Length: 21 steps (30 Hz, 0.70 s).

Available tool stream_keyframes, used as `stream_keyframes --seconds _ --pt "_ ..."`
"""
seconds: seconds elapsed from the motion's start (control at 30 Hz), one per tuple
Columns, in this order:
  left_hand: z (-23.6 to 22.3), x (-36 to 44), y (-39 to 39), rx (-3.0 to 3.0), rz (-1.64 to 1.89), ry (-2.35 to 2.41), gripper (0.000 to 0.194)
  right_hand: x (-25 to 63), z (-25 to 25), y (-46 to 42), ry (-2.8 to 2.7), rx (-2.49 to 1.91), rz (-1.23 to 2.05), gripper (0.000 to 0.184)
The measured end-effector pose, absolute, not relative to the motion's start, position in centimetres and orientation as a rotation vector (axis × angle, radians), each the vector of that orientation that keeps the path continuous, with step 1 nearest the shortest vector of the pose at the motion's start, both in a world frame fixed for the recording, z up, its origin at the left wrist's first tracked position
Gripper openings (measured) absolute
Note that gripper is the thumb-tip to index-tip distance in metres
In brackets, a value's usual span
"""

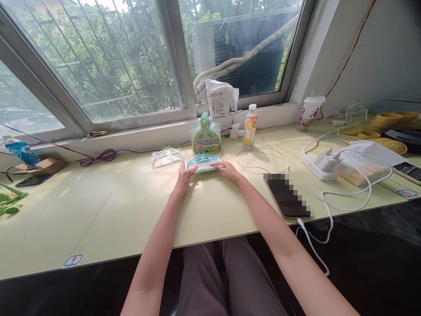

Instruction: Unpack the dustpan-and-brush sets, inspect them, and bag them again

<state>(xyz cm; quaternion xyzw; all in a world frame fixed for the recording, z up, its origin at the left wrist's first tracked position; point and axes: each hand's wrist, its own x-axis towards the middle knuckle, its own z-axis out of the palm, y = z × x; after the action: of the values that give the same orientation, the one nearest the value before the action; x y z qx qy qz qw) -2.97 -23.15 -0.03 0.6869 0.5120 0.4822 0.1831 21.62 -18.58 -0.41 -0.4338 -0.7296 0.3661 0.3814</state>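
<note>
A small teal dustpan-and-brush set (204, 158), with pale bristles along its front, lies on the table between my hands. My left hand (186, 177) grips its left edge with thumb and fingers. At the right edge my right hand (229, 170) holds it, the fingers reaching over the front. Just behind stands a stack of green dustpan-and-brush sets (206, 136) in clear plastic, handles pointing up. Left of my hands lies one pale wrapped dustpan-and-brush set (167, 156).
A drink bottle (250, 125), a white package (219, 98) and a paper cup (311, 113) stand toward the back. On the right are a phone (286, 195), a power strip (322, 166) and white cables. A cable coil (105, 156) lies at left.
</note>
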Motion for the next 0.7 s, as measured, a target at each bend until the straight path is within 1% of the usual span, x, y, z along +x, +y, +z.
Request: stream_keyframes --seconds 0.13,0.2,0.3,0.4,0.47,0.57,0.67,0.7 --pt "0.4 -2.5 -23.3 2.162 1.447 1.439 0.021 21.5 -0.3 -18.6 -1.847 -1.099 0.674 0.022" --pt "0.7 -2.4 -23.6 2.174 1.507 1.428 0.017 21.6 -0.3 -18.5 -1.874 -1.058 0.687 0.02" --pt "1.2 -2.2 -23.9 2.05 1.578 1.474 0.013 21.7 -0.3 -18.4 -1.883 -1.0 0.833 0.028" --pt "1.5 -2.2 -24.2 1.969 1.555 1.486 0.014 21.8 -0.4 -18.2 -1.826 -0.976 0.903 0.04" --pt "1.6 -2.1 -24.3 1.933 1.498 1.457 0.015 21.8 -0.5 -18.1 -1.777 -0.961 0.94 0.04" --pt "1.4 -1.7 -24.3 1.809 1.48 1.487 0.019 21.7 -0.6 -18.1 -1.681 -0.965 0.99 0.031" --pt "0.6 -1.1 -24.1 1.629 1.546 1.588 0.016 21.4 -0.6 -18.2 -1.62 -1.001 1.002 0.02" --pt "0.2 -1.0 -24.0 1.526 1.545 1.608 0.021 21.3 -0.6 -18.2 -1.617 -1.012 0.996 0.017"
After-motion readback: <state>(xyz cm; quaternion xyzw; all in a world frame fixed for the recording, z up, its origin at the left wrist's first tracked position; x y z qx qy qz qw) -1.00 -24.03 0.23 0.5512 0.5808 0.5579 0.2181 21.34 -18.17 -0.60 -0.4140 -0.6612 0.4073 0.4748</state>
